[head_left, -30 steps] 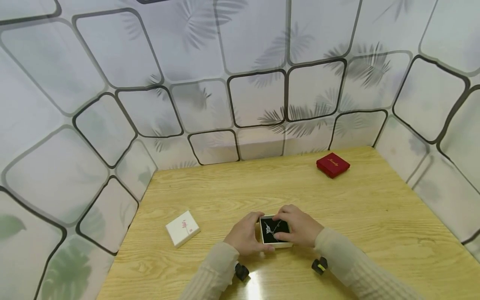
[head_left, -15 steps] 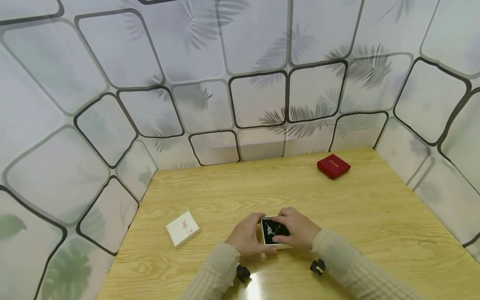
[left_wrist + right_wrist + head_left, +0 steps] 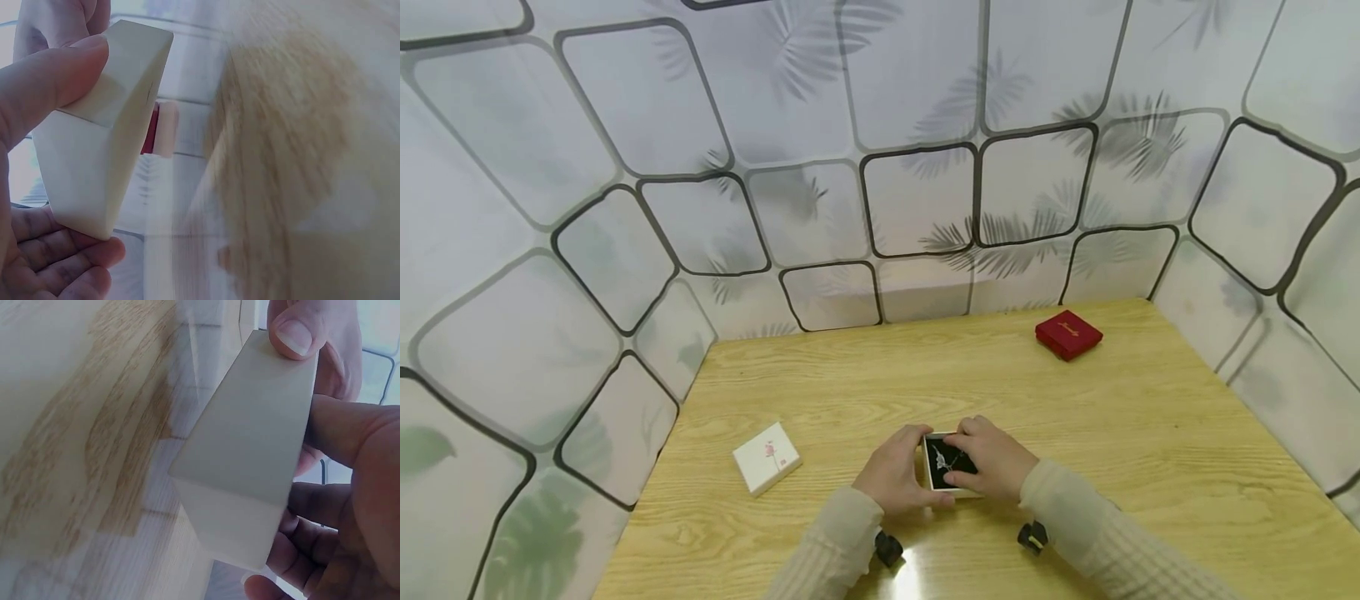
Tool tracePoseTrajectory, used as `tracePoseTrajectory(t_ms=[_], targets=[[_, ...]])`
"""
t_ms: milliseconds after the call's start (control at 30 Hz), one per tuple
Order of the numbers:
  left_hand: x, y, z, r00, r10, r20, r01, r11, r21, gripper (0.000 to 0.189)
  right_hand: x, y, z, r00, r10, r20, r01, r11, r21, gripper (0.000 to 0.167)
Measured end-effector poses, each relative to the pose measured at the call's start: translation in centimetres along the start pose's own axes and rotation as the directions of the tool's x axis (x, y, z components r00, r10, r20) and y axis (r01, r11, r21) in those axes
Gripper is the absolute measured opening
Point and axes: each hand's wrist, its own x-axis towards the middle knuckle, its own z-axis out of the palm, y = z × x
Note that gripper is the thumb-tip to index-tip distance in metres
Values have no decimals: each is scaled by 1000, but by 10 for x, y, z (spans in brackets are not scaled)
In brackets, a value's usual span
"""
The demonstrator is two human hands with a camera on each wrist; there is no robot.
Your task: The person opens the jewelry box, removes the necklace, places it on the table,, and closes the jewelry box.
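A small open white jewellery box with a black insert sits between both hands, and a silver necklace lies on the insert. My left hand grips the box by its left side, its thumb along the near wall of the box. My right hand reaches over the right part, thumb and index finger bent and apart on the insert at the necklace chain. In the right wrist view, the right thumb passes behind the upper edge of the wall; whether these fingers pinch anything, I cannot tell.
A white lid with a pink flower lies on the wooden table to the left. A closed red jewellery box with gold lettering stands at the back right. Patterned curtains enclose the table's back and sides.
The right hand has shifted slightly left over the box, covering a bit more of the insert. The left hand keeps its grip; the whole scene has drifted only slightly in view.
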Motion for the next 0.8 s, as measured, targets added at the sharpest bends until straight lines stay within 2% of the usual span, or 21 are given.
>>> tracePoseTrajectory(t_ms=[400, 800], targets=[[-1, 1, -2, 999, 24, -21, -24, 1000, 16, 99, 1, -1, 0, 1000, 11, 18, -10, 999, -44, 59], [0, 0, 0, 996, 77, -44, -77, 997, -4, 96, 2, -1, 0, 999, -4, -35, 3, 999, -43, 50]])
